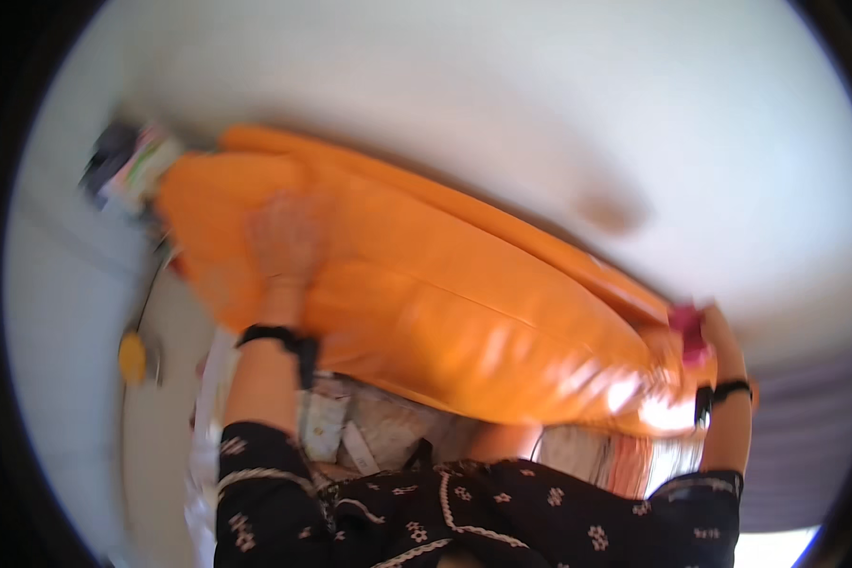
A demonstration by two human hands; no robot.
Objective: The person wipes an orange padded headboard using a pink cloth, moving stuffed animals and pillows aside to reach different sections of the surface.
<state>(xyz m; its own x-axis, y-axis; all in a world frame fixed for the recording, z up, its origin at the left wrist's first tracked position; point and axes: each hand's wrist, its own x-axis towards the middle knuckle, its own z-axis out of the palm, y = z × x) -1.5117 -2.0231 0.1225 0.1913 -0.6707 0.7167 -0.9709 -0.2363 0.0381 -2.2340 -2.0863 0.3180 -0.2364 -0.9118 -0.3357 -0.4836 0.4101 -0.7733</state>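
The left forearm (262,386) rises almost straight from the lower edge, and the left hand (287,237), blurred, lies palm down with its fingers pointing away from the body. Well apart from it, out at the far right, the right forearm (726,435) stands nearly upright, the right hand (718,333) bent inward at the wrist and closed in a grip.

A blurred heap (134,168) and a yellow object (133,358) show at left, greyish cloth (809,445) at right.
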